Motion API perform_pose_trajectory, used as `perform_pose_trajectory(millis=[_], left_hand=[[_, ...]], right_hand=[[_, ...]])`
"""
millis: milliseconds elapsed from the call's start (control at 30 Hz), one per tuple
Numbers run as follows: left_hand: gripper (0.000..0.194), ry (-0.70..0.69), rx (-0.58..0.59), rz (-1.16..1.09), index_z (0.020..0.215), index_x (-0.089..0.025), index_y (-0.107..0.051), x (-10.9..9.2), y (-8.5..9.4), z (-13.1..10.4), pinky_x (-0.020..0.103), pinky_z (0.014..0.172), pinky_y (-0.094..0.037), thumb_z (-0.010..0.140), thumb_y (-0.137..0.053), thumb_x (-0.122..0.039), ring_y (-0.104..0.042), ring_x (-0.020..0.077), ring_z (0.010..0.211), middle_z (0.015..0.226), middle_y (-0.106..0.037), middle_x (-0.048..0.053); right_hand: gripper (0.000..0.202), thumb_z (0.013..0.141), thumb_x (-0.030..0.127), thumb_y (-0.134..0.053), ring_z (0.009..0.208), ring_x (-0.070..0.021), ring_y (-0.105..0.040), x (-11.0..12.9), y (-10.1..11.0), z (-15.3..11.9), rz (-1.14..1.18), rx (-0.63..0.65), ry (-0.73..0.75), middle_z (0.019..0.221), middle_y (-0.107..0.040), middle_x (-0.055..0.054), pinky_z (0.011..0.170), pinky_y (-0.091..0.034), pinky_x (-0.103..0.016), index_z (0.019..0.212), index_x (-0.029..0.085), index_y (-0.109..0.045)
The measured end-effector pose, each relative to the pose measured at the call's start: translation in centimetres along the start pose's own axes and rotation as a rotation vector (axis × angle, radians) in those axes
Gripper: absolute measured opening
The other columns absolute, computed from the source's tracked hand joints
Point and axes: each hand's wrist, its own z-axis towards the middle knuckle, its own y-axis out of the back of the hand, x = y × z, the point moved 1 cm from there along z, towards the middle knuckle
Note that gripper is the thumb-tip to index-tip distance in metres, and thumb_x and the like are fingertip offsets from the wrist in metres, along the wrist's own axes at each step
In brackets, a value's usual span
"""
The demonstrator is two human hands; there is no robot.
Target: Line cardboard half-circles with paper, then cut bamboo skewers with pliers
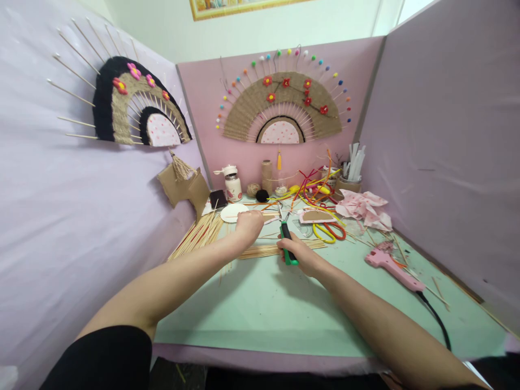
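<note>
My left hand (249,227) is closed in a pinch around a thin wooden stick (270,214), which points right toward the jaws of the pliers. Green-and-black handled pliers (287,241) are gripped in my right hand (299,252), jaws pointing away from me. Whether the jaws touch the stick I cannot tell. Just below both hands lies a row of thin wooden sticks (260,251). A larger loose pile of sticks (201,235) spreads to the left. Behind my left hand is a white round disc (232,212).
Scissors with red and yellow handles (324,233) lie beside a half-round cardboard piece (317,216). A pink glue gun (396,270) with a black cord rests at right. Pipe cleaners (311,187), a bottle (233,186) and twine (266,174) stand behind. Decorated fans (239,116) hang on the panels.
</note>
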Motion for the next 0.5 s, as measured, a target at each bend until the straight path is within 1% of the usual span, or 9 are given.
perform_pose_trajectory(millis=[167,300,433,500], left_hand=[[0.029,0.003,0.007,0.008,0.104,-0.001,-0.062,-0.2,-0.5,0.3,0.034,0.071,-0.047,0.087,-0.04,-0.006,-0.065,0.0273,0.089,0.09,-0.066,0.021],[0.03,-0.003,0.012,0.02,0.103,0.001,-0.062,-0.4,-1.5,0.7,0.036,0.071,-0.045,0.087,-0.037,-0.006,-0.065,0.0286,0.089,0.09,-0.066,0.024],[0.032,-0.026,0.043,0.047,0.1,0.002,-0.064,-0.7,-2.9,0.8,0.039,0.073,-0.043,0.085,-0.035,-0.002,-0.064,0.0302,0.089,0.09,-0.066,0.025],[0.034,-0.038,0.069,0.067,0.1,0.001,-0.064,-0.8,-3.4,0.7,0.039,0.074,-0.043,0.084,-0.035,0.0,-0.064,0.03,0.089,0.092,-0.066,0.024]], right_hand=[[0.022,0.064,0.029,-0.058,0.05,-0.01,-0.038,0.0,-0.1,0.0,0.067,0.012,-0.031,0.054,-0.042,0.006,0.045,-0.031,-0.022,0.079,0.022,-0.043],[0.017,0.063,0.026,-0.056,0.044,-0.0086,-0.032,-0.3,-0.3,0.2,0.16,0.004,-0.144,0.051,-0.036,0.006,0.042,-0.028,-0.022,0.067,0.021,-0.04],[0.015,0.065,0.025,-0.054,0.043,-0.0074,-0.031,-0.6,-0.6,0.3,0.257,0.014,-0.294,0.054,-0.04,0.004,0.041,-0.031,-0.022,0.062,0.02,-0.04],[0.014,0.065,0.024,-0.053,0.043,-0.0066,-0.03,-0.6,-0.6,0.3,0.26,0.038,-0.304,0.056,-0.042,0.003,0.041,-0.031,-0.022,0.061,0.019,-0.041]])
